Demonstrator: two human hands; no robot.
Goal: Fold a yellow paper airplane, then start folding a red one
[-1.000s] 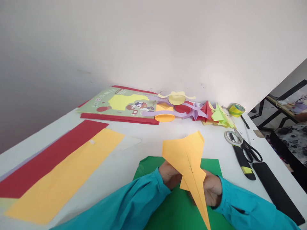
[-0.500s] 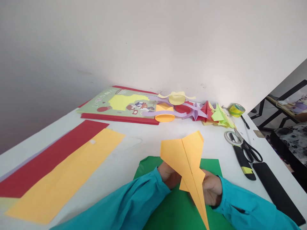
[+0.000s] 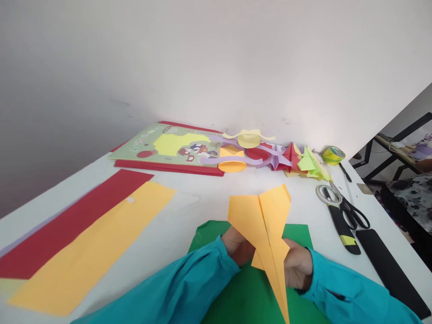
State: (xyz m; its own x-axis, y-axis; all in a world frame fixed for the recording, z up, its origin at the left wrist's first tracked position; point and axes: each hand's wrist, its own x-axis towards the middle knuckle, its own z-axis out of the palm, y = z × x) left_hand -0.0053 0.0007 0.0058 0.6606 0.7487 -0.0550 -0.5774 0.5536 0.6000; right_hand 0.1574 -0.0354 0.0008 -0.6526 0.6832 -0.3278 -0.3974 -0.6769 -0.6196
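An orange folded paper plane [image 3: 266,229] is held up in front of me, its long point aimed toward me and its two broad flaps away. My left hand [image 3: 238,245] grips it from the left side, fingers closed and partly hidden behind the paper. On the right, my right hand [image 3: 297,263] is closed on it as well, with its fingertips mostly covered by the paper. Beneath both hands a green sheet [image 3: 236,297] lies on the white table [image 3: 189,200].
Red [image 3: 77,220] and orange paper strips [image 3: 97,249] lie at left. Along the wall are a printed paper pad [image 3: 135,150], paper crowns [image 3: 232,165], folded paper stars [image 3: 276,155] and tape [image 3: 333,155]. Scissors [image 3: 353,213], a utility knife [image 3: 342,227] and a black sheath [image 3: 388,265] lie right.
The paper plane has turned slightly in my hands: its flaps have shifted a little to the right and its point to the left. Both hands stay almost where they were.
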